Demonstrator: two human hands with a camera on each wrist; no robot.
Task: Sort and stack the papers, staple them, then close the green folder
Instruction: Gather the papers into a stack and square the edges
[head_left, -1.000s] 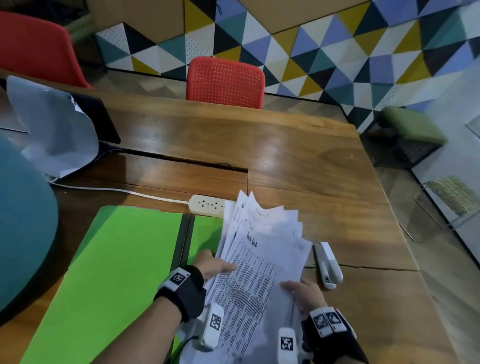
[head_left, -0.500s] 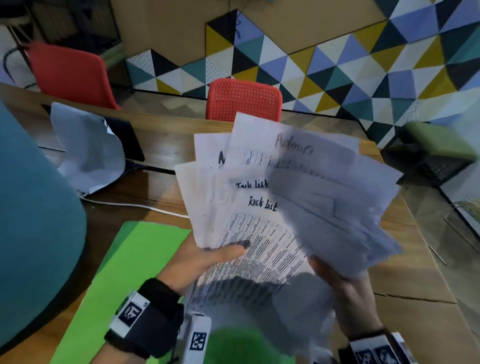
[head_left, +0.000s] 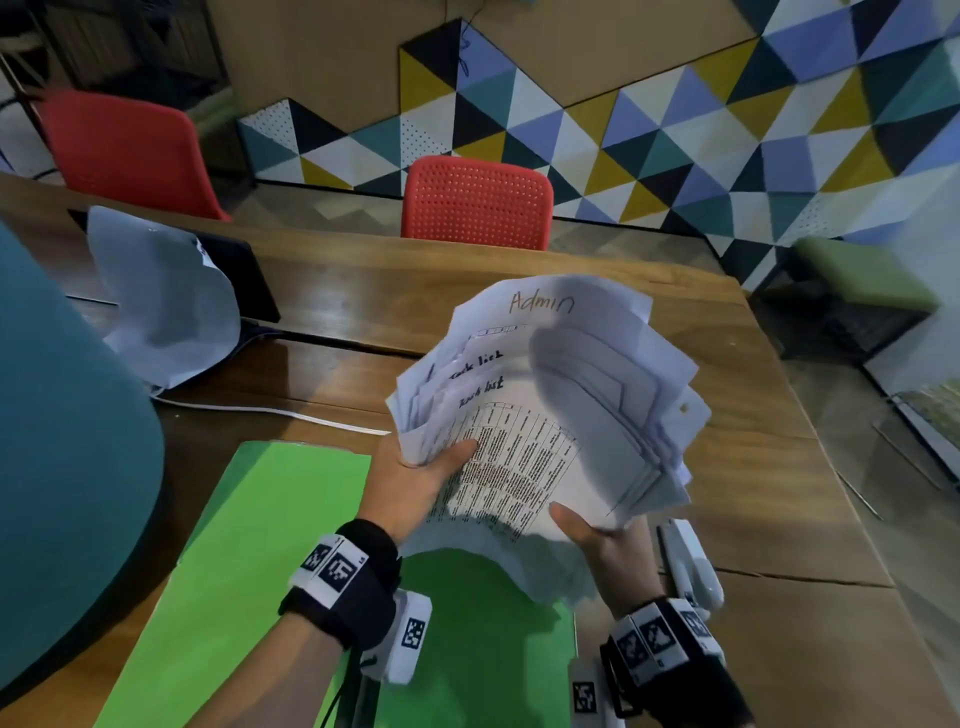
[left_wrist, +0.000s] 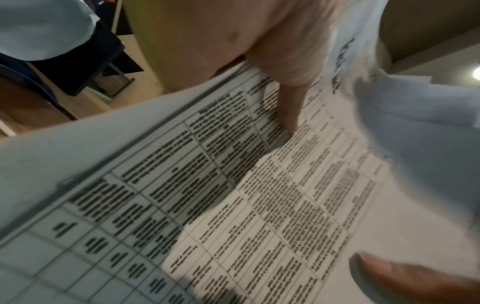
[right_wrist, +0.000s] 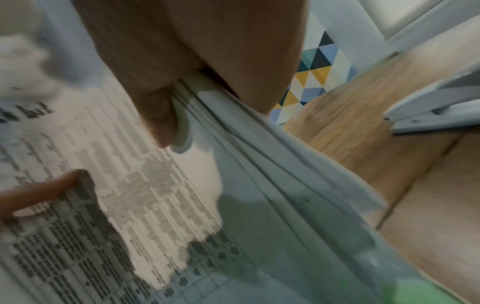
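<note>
A fanned bundle of white papers (head_left: 524, 415) is held up above the table, top sheets headed "Admin" and "Task list". My left hand (head_left: 415, 478) grips its left edge, thumb over the printed table (left_wrist: 259, 185). My right hand (head_left: 597, 535) grips the bundle's lower right edge, the thumb on top of the stacked sheet edges (right_wrist: 233, 127). The green folder (head_left: 270, 561) lies open and flat on the wooden table under my hands. A white stapler (head_left: 693, 566) lies on the table just right of my right hand.
A white power cable (head_left: 270, 410) runs across the table behind the folder. A crumpled white sheet (head_left: 161, 296) leans on a dark screen at the back left. A teal chair back (head_left: 62, 441) fills the left edge. Two red chairs (head_left: 475, 202) stand beyond the table.
Both hands lifted the papers off the folder and raised them; since half a second ago the fan has drawn closer together and tilted right, uncovering the stapler.
</note>
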